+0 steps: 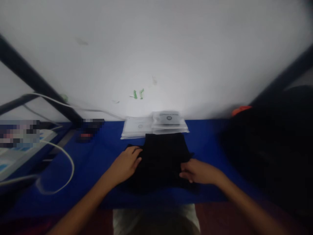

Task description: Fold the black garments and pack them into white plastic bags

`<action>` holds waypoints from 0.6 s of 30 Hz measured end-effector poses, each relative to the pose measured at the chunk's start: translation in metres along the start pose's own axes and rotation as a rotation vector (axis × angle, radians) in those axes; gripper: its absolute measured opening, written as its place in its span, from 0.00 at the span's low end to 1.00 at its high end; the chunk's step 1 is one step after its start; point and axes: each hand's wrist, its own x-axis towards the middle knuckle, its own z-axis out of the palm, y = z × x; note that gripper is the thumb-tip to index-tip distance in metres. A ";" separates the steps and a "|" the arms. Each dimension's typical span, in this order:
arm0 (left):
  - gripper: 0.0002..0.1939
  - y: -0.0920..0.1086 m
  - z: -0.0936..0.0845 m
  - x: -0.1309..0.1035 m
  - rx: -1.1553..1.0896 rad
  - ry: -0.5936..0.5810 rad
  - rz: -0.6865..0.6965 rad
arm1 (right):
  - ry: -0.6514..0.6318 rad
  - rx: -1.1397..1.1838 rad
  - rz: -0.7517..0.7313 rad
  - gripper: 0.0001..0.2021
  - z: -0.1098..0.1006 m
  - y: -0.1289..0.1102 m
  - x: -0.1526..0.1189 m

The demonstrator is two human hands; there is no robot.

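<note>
A black folded piece of clothing (165, 160) lies on the blue tabletop in front of me, its exact kind hard to make out in the dim light. On its left side rests my left hand (128, 163), palm down, the thumb apart from the stretched fingers. My right hand (195, 170) is at the right edge with its fingers curled in and pinching the fabric. Just beyond the cloth, against the wall, lie flat translucent plastic bags: one at the left (137, 126) and a small stack (169, 121) with a dark printed logo.
A large black heap (271, 156) with an orange bit (241, 110) fills the right side. At the left are a white power strip (26, 148), a looping white cable (72, 166) and a pixelated dark object (89, 130). Dark frame bars (41, 81) slope along the white wall (156, 58).
</note>
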 end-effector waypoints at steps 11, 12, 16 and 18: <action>0.08 -0.051 -0.021 0.010 -0.166 0.212 -0.074 | -0.018 -0.049 0.021 0.16 -0.003 -0.004 0.005; 0.08 -0.052 -0.023 0.013 -0.155 0.238 -0.063 | -0.018 -0.058 0.019 0.16 -0.003 -0.004 0.005; 0.11 -0.057 -0.025 0.020 -0.052 0.142 -0.042 | -0.011 -0.094 0.024 0.15 -0.001 -0.006 0.005; 0.19 -0.051 -0.023 0.022 -0.016 0.082 -0.039 | -0.009 -0.129 0.023 0.15 -0.004 -0.007 0.004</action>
